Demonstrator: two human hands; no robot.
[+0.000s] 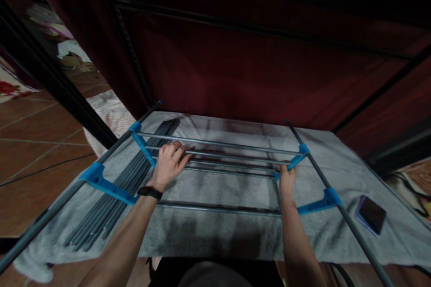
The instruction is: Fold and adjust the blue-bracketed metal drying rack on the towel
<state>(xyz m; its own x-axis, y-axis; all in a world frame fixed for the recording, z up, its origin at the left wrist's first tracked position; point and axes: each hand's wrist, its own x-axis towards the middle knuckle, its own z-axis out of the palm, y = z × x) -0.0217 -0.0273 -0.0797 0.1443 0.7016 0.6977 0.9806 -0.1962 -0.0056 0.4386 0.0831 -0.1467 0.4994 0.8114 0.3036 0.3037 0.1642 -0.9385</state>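
A frame of grey metal rods joined by blue plastic brackets stands in front of me. My left hand (169, 162) curls its fingers over a crosswise rod (232, 157), close to the far left bracket (144, 147). At the rod's other end, my right hand (287, 180) closes around the far right bracket (298, 159); its fingertips are partly hidden. More crossbars run between the far brackets. Nearer to me, a lower crossbar (218, 209) spans between the near left bracket (111, 187) and the near right bracket (318, 205). Long side poles (321, 170) carry the brackets.
A bundle of loose grey rods (111, 204) lies on the grey cloth (205, 235) at left. A phone (370, 215) rests at right. Dark red fabric (235, 76) and black posts rise behind. A cable (50, 168) crosses the tiled floor at left.
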